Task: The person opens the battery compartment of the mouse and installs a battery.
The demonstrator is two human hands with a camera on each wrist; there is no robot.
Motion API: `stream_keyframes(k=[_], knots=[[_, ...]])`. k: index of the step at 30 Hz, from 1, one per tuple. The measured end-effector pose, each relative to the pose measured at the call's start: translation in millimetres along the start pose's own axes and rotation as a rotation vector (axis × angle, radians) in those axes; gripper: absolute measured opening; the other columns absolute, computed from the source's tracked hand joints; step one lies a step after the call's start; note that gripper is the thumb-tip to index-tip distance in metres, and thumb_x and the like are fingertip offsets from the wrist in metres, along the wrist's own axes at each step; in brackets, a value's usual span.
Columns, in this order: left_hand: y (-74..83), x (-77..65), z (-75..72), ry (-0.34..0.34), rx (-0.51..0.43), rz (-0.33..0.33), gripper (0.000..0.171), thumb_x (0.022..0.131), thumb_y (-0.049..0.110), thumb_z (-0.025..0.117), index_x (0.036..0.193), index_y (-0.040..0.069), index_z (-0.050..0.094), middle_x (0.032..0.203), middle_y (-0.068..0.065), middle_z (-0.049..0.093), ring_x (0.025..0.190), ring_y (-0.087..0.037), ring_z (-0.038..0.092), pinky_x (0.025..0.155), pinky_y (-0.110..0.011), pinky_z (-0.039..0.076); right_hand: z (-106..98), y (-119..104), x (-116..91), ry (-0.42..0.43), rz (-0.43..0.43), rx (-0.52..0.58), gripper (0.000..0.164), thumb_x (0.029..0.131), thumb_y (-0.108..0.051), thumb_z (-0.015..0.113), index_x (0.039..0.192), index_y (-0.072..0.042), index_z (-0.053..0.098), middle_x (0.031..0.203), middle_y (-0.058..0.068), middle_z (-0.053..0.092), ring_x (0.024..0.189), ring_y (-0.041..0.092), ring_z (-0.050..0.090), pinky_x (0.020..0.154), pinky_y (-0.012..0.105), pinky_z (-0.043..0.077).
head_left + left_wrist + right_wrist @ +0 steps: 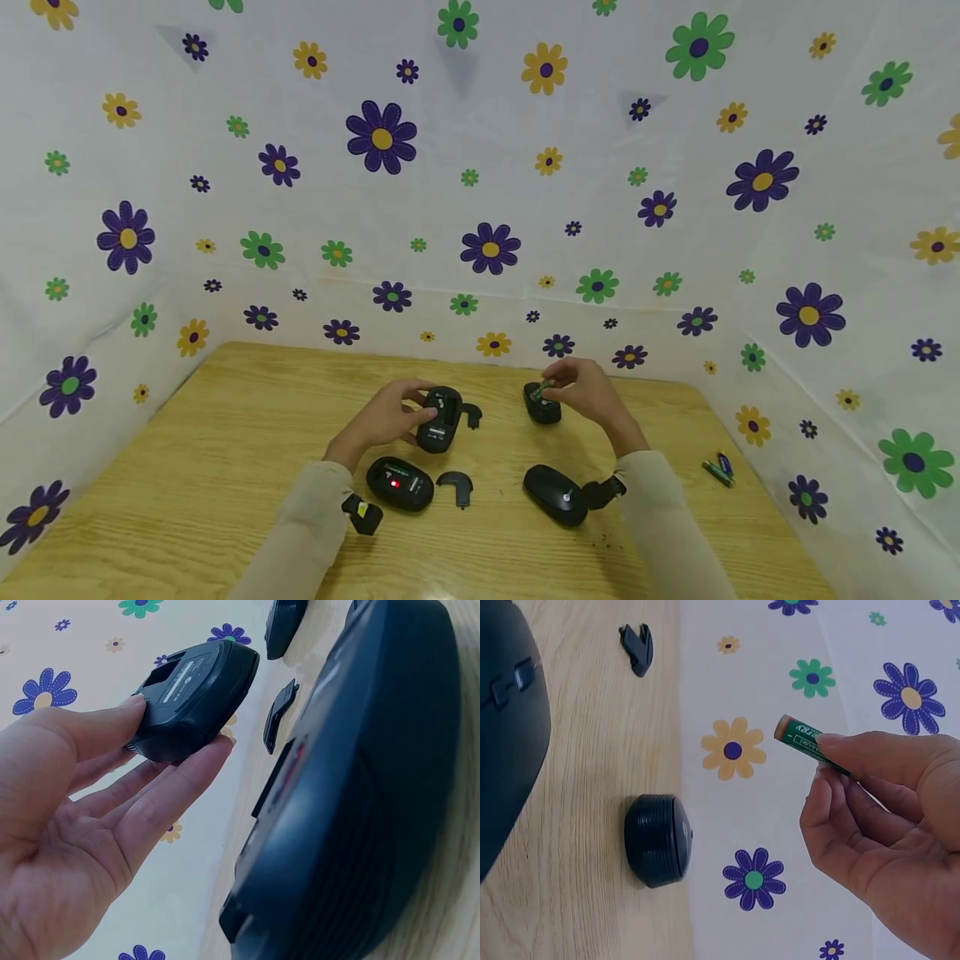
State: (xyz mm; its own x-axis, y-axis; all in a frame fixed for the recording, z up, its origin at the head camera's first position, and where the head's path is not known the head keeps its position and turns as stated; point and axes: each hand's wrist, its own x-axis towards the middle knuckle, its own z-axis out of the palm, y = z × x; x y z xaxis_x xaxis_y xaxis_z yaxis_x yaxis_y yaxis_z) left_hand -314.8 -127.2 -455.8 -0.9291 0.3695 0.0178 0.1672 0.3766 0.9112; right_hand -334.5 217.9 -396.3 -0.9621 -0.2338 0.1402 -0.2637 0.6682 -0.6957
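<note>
My left hand (384, 417) grips a black computer mouse (437, 437) by its sides, underside facing up. The battery slot in that mouse is uncovered, and in the left wrist view the thumb lies along the edge beside it. My right hand (892, 802) pinches a green battery (801, 737) between thumb and fingers, one end sticking out. In the head view the battery overlaps a black mouse (544, 412) at the back right of the table. Below my left hand lies an upturned mouse (408, 495) with a red light glowing and a green battery in its slot.
Two curved battery covers (472, 414) (456, 482) lie near the left-hand mice. Another mouse (551, 493) rests right side up in front of my right wrist. Two loose batteries (717, 472) lie at the table's right edge. Flower-print cloth (480, 200) encloses the wooden table (247, 450).
</note>
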Motion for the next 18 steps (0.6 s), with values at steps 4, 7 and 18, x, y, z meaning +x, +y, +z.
stream_keyframes(k=[4,7,18], knots=[[-0.3,0.5,-0.2,-0.002,-0.005,0.005,0.049,0.102,0.01,0.065,0.149,0.006,0.052,0.13,-0.026,0.061,0.105,-0.031,0.073,0.067,-0.041,0.067,3.4,-4.3,0.2,0.003,-0.017,0.022,0.021,0.09,-0.005,0.076,0.109,0.002,0.072,0.109,0.02,0.074,0.096,0.025,0.069,0.083,0.034,0.061],[-1.0,1.5,0.2,-0.004,-0.007,0.007,0.049,0.102,0.011,0.065,0.149,0.006,0.052,0.13,-0.025,0.061,0.104,-0.03,0.073,0.068,-0.042,0.067,5.4,-6.1,0.3,0.004,-0.062,0.032,0.014,0.092,-0.002,0.074,0.106,0.002,0.074,0.106,0.02,0.075,0.094,0.025,0.071,0.081,0.034,0.062],[2.0,1.5,3.2,0.003,0.002,0.001,0.05,0.101,0.01,0.066,0.149,0.005,0.052,0.13,-0.026,0.061,0.101,-0.028,0.073,0.065,-0.037,0.066,29.1,-5.7,-1.3,-0.198,-0.2,-0.016,0.014,0.094,0.001,0.071,0.107,0.002,0.074,0.105,0.015,0.075,0.093,0.021,0.072,0.083,0.031,0.063]])
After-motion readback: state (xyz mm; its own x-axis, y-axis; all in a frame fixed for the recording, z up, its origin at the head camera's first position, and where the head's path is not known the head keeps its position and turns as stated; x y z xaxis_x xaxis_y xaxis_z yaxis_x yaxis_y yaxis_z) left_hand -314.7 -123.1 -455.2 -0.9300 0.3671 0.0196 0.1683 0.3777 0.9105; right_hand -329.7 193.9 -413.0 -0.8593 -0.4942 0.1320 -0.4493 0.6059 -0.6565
